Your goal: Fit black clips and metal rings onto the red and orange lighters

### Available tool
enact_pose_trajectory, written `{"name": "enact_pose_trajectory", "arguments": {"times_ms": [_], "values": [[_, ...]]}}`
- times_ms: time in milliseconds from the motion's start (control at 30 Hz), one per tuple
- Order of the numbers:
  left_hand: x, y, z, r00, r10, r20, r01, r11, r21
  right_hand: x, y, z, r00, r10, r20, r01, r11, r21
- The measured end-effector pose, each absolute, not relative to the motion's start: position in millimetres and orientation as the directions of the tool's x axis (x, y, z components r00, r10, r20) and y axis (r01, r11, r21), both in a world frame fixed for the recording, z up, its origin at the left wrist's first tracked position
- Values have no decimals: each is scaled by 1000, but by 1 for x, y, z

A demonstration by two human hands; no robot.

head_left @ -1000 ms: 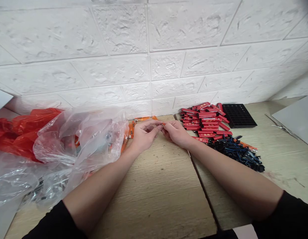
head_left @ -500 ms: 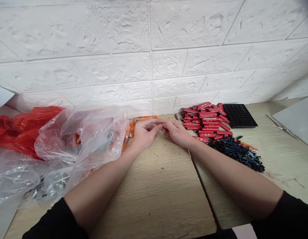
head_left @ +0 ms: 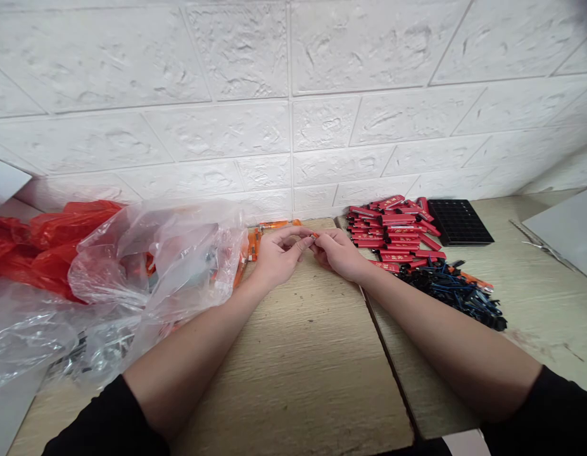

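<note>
My left hand (head_left: 277,254) and my right hand (head_left: 337,252) meet at the far middle of the wooden table (head_left: 297,354), fingertips pinched together on a small orange and dark part (head_left: 314,235). Most of the part is hidden by the fingers. To the right of my right hand lies a stack of red lighters (head_left: 395,229), with a heap of small black and blue parts (head_left: 452,290) in front of it. To the left of my left hand sits a crumpled clear plastic bag (head_left: 151,266) with orange pieces at its edge (head_left: 252,244).
A black gridded tray (head_left: 459,221) rests against the white brick wall (head_left: 293,95) at the right. Red plastic bags (head_left: 41,244) lie at the far left. A grey board (head_left: 566,231) lies at the right edge. A seam (head_left: 383,354) divides two tabletops.
Both hands stay pinched on the small part with only slight finger movement. The view has drifted a little.
</note>
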State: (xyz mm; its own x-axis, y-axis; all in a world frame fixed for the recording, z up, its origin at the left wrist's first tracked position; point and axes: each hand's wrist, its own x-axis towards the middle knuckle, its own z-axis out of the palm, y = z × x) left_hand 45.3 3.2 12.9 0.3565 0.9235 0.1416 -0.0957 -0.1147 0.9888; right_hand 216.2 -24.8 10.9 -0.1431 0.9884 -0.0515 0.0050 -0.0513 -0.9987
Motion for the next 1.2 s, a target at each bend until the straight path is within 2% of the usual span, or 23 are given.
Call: {"name": "enact_pose_trajectory", "arguments": {"times_ms": [900, 1200], "values": [[44, 4, 10, 358, 921, 151, -80, -131, 988, 217, -24, 11, -155, 988, 13, 50, 21, -999], [45, 5, 8, 354, 912, 208, -77, -193, 978, 215, -25, 13, -147, 989, 4, 74, 15, -997]]}}
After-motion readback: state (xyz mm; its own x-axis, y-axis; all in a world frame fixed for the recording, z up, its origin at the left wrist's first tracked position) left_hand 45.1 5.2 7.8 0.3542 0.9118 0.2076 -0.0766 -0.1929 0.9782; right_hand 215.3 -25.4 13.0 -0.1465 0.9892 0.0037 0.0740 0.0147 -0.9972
